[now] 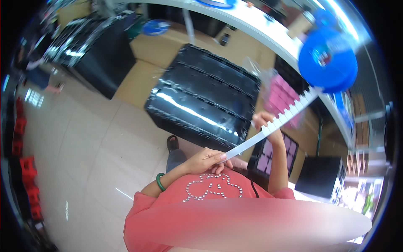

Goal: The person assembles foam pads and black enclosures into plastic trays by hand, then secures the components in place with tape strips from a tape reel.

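Observation:
A long white strip (pixel 243 145) runs from a blue reel (pixel 328 63) at the upper right down toward my body. Raised, tooth-like blocks line its upper length; the lower end is smooth and flat. My left hand (pixel 210 161), below a green bangle, pinches that smooth end between thumb and fingers. Farther up, my right hand (pixel 266 123) is beside the strip where the blocks begin. Its fingers are curled together, and the strip crosses in front of part of the hand. Whatever lies between its fingertips is too small to make out.
Stacked black trays (pixel 205 92) under clear film stand before me. Another wrapped black stack (pixel 96 59) is at far left. Pink blocks (pixel 282 96) in plastic and a tray of pink pieces (pixel 275 153) lie to the right. A white bench (pixel 256 21) spans the back.

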Tool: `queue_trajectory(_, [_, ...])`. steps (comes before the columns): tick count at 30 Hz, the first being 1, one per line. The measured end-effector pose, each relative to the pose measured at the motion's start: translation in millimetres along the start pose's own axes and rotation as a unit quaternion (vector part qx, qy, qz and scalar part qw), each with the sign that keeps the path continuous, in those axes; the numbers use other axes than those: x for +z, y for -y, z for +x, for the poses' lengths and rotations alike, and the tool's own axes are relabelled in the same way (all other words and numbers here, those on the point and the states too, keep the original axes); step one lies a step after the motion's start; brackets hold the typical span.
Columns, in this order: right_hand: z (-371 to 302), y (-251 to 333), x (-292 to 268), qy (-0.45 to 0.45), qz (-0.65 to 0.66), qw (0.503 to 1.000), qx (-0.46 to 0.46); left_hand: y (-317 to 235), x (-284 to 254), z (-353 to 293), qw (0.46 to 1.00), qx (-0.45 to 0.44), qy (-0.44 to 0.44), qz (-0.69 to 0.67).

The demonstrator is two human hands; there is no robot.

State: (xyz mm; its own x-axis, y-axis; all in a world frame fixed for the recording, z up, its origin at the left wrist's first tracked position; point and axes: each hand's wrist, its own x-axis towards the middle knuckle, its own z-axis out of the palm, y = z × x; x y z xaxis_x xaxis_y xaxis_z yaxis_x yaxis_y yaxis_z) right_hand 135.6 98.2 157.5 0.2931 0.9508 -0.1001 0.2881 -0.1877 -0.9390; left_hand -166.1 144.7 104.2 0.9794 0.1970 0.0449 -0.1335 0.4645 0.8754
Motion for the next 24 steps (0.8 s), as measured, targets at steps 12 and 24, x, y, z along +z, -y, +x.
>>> queue_trajectory(12, [-110, -168, -149, -0.186, -0.185, 0.958, 0.114, 137, 92, 111, 0.954, -0.189, 0.213, 0.097])
queue_trajectory(24, [177, -301, -252, -0.253, -0.552, 0.795, 0.012, 191, 37, 146, 0.964, -0.214, 0.154, 0.035])
